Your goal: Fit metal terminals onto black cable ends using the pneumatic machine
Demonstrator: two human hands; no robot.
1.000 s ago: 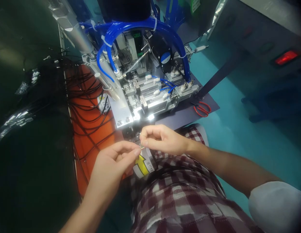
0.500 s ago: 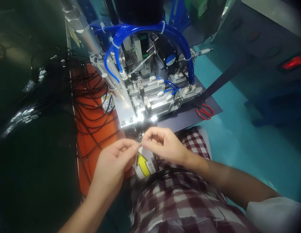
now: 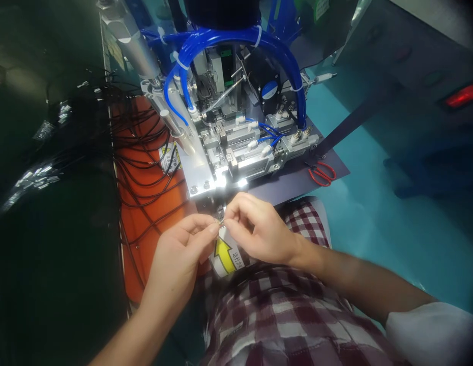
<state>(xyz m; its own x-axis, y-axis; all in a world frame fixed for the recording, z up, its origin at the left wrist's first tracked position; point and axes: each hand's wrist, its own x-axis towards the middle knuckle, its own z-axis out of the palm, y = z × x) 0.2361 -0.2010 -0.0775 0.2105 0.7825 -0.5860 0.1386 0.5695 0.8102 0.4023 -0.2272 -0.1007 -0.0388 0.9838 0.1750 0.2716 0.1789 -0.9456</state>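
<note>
My left hand is closed, thumb and forefinger pinched on a thin, pale, wire-like piece. From the other side my right hand meets it, its thumb and fingertips also pinched together at that piece. Most of the piece is hidden by the fingertips, and its exact kind is too small to tell. Just below the fingertips is a white label with a yellow arrow. Beyond my hands stands a metal machine with pneumatic fittings, its front edge brightly lit.
Black cables spread over an orange surface at the left. Thick blue air tubes arch over the machine. Red-handled scissors or snips lie on the grey plate at the right. A checked cloth covers my lap.
Both hands stay pinched at the same spot. My right hand has turned slightly, its fingers curling closer together, and a bit more of the thin piece shows. The view has shifted slightly.
</note>
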